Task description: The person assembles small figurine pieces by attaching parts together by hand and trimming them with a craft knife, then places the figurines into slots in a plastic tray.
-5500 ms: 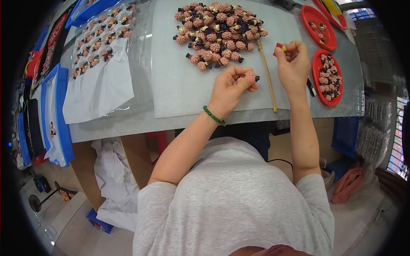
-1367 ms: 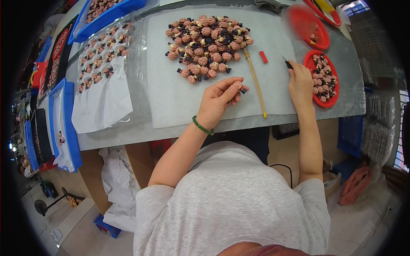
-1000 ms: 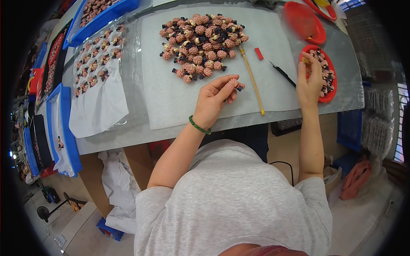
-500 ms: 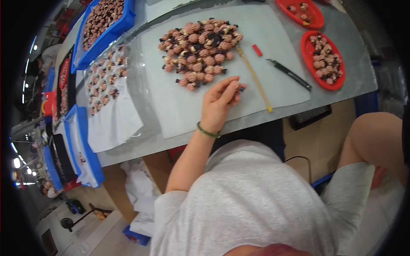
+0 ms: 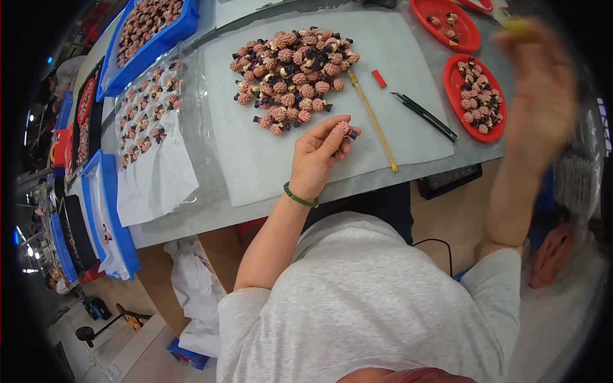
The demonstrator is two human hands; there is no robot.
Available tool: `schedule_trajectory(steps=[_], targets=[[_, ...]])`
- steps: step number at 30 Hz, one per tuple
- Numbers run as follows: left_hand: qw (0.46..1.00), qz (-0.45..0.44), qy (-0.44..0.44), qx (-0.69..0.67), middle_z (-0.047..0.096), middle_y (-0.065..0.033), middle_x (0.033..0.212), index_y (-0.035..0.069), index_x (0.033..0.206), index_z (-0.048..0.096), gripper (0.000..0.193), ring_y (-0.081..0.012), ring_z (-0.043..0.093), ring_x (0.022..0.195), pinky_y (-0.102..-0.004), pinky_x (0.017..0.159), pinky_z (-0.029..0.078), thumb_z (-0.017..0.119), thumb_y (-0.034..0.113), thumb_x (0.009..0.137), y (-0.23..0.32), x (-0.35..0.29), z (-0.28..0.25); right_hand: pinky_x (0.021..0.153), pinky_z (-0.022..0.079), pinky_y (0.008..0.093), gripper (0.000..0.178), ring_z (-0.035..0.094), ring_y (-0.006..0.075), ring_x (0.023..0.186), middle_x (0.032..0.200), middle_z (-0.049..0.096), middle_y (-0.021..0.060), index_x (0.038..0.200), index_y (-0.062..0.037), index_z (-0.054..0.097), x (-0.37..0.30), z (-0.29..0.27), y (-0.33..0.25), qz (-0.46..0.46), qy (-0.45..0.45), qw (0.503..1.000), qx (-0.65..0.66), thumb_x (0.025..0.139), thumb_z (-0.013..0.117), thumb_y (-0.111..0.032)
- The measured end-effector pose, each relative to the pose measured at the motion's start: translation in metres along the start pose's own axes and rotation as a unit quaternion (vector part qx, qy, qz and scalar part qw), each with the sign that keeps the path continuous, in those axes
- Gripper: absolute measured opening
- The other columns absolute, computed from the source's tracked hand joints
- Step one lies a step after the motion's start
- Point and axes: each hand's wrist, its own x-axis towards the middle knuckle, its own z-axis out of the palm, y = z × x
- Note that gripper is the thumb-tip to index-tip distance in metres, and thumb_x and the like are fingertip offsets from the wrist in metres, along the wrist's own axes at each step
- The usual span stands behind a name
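Note:
My left hand (image 5: 313, 159), with a green bead bracelet at the wrist, pinches a small pink knobbly figurine (image 5: 344, 127) with a dark end between thumb and fingers. It is over the near part of a white sheet (image 5: 255, 172). Beyond it lies a heap of similar pink, cream and dark figurines (image 5: 294, 70). My right hand (image 5: 543, 96) is raised at the far right, beside the red oval dishes, and smeared by motion. Something yellow, too blurred to name, shows at its fingertips.
A yellow stick (image 5: 373, 121), a red strip (image 5: 378, 78) and a black pen-like tool (image 5: 424, 116) lie on the sheet. Figurines fill a red dish (image 5: 448, 96); another red dish (image 5: 476, 39) holds a few. Left are a clear tray of figurines (image 5: 150, 115) and blue bins (image 5: 185, 29).
My right hand has come into view, raised at the right; before, that arm hung low with its hand out of sight. My left hand keeps its pinch on the figurine. The view has shifted slightly.

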Motion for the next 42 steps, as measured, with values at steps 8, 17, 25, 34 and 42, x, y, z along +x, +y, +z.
schedule_trajectory(steps=[8, 17, 25, 34, 42], targets=[[0.999, -0.006, -0.005, -0.034, 0.058, -0.0125, 0.092, -0.004, 0.111, 0.051, 0.03, -0.0085, 0.046, 0.067, -0.0196, 0.058, 0.037, 0.047, 0.015, 0.088, 0.0, 0.008, 0.005, 0.072, 0.044, 0.0314, 0.032, 0.055, 0.0255, 0.086, 0.106, 0.053, 0.0157, 0.107, -0.0038, 0.056, -0.053, 0.015, 0.097, -0.114, -0.115, 0.926, -0.341, 0.075, 0.06, -0.006], [0.999, 0.006, -0.021, -0.025, 0.057, -0.0008, 0.08, 0.001, 0.111, 0.053, 0.028, -0.0045, 0.047, 0.065, -0.017, 0.057, 0.038, 0.048, 0.016, 0.088, -0.004, 0.008, 0.001, 0.069, 0.041, 0.0304, 0.034, 0.051, 0.0258, 0.075, 0.087, 0.053, 0.0134, 0.11, -0.0031, 0.052, -0.049, 0.035, 0.054, -0.109, -0.202, 0.944, -0.237, 0.077, 0.056, -0.002], [0.998, 0.022, -0.058, 0.017, 0.056, -0.0027, 0.085, 0.001, 0.114, 0.051, 0.03, -0.006, 0.046, 0.069, -0.0179, 0.059, 0.038, 0.045, 0.018, 0.09, -0.002, 0.006, 0.0, 0.047, 0.039, 0.03, 0.015, 0.051, 0.0216, 0.053, 0.064, 0.053, 0.0077, 0.087, -0.0033, 0.058, -0.051, 0.053, 0.035, -0.268, -0.271, 0.899, -0.216, 0.074, 0.061, -0.01], [0.998, 0.025, -0.061, 0.018, 0.054, 0.0005, 0.081, 0.002, 0.111, 0.054, 0.027, -0.0052, 0.047, 0.068, -0.0174, 0.058, 0.038, 0.046, 0.015, 0.089, -0.005, 0.006, -0.001, 0.047, 0.04, 0.0304, 0.018, 0.052, 0.0208, 0.054, 0.064, 0.054, 0.0049, 0.079, -0.0055, 0.056, -0.045, 0.059, 0.042, -0.33, -0.274, 0.869, -0.249, 0.068, 0.067, -0.016], [0.999, 0.023, -0.044, 0.018, 0.055, 0.0004, 0.077, 0.002, 0.106, 0.058, 0.024, -0.0049, 0.048, 0.065, -0.0178, 0.056, 0.04, 0.05, 0.014, 0.087, -0.004, 0.007, 0.001, 0.047, 0.04, 0.0304, 0.018, 0.053, 0.0207, 0.054, 0.063, 0.053, 0.0047, 0.078, -0.0059, 0.056, -0.043, 0.059, 0.043, -0.327, -0.284, 0.864, -0.257, 0.069, 0.067, -0.017]])
